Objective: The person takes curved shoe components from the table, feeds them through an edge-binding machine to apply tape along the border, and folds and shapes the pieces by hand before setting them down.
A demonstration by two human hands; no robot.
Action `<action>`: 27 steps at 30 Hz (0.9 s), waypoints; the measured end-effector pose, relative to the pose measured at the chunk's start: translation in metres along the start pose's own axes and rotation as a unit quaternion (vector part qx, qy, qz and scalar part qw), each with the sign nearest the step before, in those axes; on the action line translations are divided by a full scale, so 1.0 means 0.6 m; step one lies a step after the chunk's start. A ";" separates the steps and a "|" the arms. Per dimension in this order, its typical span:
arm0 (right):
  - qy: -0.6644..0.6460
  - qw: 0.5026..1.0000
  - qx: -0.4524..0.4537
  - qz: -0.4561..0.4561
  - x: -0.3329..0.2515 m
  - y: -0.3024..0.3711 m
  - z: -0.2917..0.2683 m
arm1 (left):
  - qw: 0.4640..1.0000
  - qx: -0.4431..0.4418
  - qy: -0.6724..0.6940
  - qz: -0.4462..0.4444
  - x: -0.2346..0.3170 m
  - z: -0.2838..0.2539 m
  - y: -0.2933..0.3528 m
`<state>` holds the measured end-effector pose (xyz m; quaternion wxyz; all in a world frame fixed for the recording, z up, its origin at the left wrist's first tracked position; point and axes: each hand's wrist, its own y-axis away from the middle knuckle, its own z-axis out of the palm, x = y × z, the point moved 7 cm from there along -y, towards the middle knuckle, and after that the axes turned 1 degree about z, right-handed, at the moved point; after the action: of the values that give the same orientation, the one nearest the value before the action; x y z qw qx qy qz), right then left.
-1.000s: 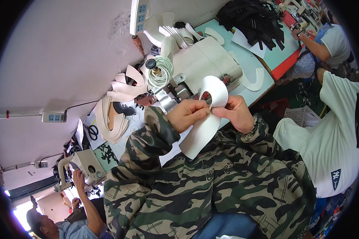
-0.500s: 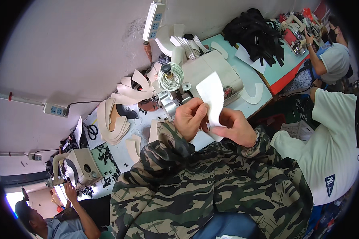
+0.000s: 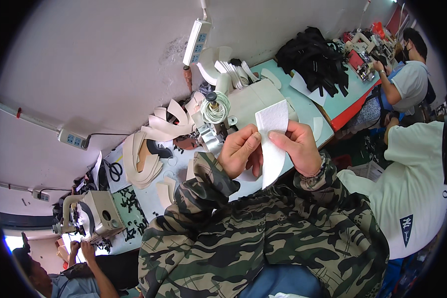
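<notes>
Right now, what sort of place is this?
Probably a sewing workshop, perhaps for shoe parts: sewing machines on shared tables, stacks of cut cream pieces, and both hands holding a white cut piece.

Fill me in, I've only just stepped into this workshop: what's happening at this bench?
A person in a camouflage jacket holds a white fabric piece up in both hands, the left hand pinching its left edge and the right hand gripping its right side. Just behind it stands a cream sewing machine with a spool of pale thread. Stacks of cream cut pieces lie on the bench to the left. Other people work at neighbouring machines.
</notes>
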<state>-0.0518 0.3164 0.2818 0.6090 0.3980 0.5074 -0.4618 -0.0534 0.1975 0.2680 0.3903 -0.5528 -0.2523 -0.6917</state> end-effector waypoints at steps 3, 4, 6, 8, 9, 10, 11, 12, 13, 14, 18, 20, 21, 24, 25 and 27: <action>-0.003 1.000 -0.003 -0.003 0.000 -0.002 -0.001 | 1.000 -0.003 0.020 -0.013 -0.003 -0.001 -0.004; -0.002 1.000 -0.003 -0.005 -0.002 -0.003 -0.001 | 1.000 -0.004 0.019 -0.012 -0.002 -0.001 -0.004; 0.008 1.000 -0.006 -0.018 -0.007 -0.003 0.003 | 1.000 0.003 -0.017 -0.002 0.002 -0.003 -0.004; -0.010 1.000 0.005 -0.018 -0.002 -0.002 0.009 | 0.997 0.037 -0.022 0.057 -0.019 -0.011 -0.012; -0.028 0.999 0.015 -0.019 0.002 -0.002 0.007 | 0.990 0.071 -0.027 0.115 -0.004 -0.013 -0.016; -0.030 0.999 0.017 -0.020 0.002 0.005 0.005 | 0.991 0.069 -0.029 0.114 0.000 -0.009 -0.017; 0.022 0.999 -0.041 0.017 0.010 0.017 0.015 | 0.979 0.130 -0.110 0.110 0.009 -0.017 -0.014; 0.074 0.991 -0.098 0.054 0.023 0.033 0.027 | 0.958 0.188 -0.191 0.106 0.020 -0.021 -0.010; 0.079 0.989 -0.093 0.082 0.048 0.043 0.027 | 0.958 0.184 -0.194 0.102 0.015 -0.025 -0.017; 0.072 0.994 -0.069 0.049 0.043 0.039 0.018 | 0.959 0.102 -0.242 0.103 0.006 -0.018 -0.032; 0.142 0.980 0.134 -0.045 0.041 0.008 -0.112 | 0.962 -0.155 -0.219 -0.045 -0.097 -0.002 -0.046; 0.059 0.977 0.195 -0.064 0.049 0.006 -0.172 | 0.928 -0.211 -0.292 -0.093 -0.124 -0.018 -0.050; 0.073 0.965 0.240 -0.074 0.058 0.014 -0.216 | 0.857 -0.192 -0.475 -0.055 -0.084 0.005 -0.086; -0.015 0.939 0.330 -0.090 0.096 0.011 -0.297 | 0.663 -0.069 -0.745 0.011 -0.034 0.052 -0.194; -0.052 0.919 0.377 -0.103 0.104 0.010 -0.318 | 0.615 -0.048 -0.784 0.069 -0.014 0.067 -0.226; -0.094 0.889 0.434 -0.114 0.152 0.009 -0.371 | 0.636 0.017 -0.739 0.222 0.026 0.100 -0.250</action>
<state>-0.0971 0.5155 0.1542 0.3636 0.5165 0.2383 -0.7377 -0.1432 0.3255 0.3114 0.2245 -0.9118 -0.3386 0.0596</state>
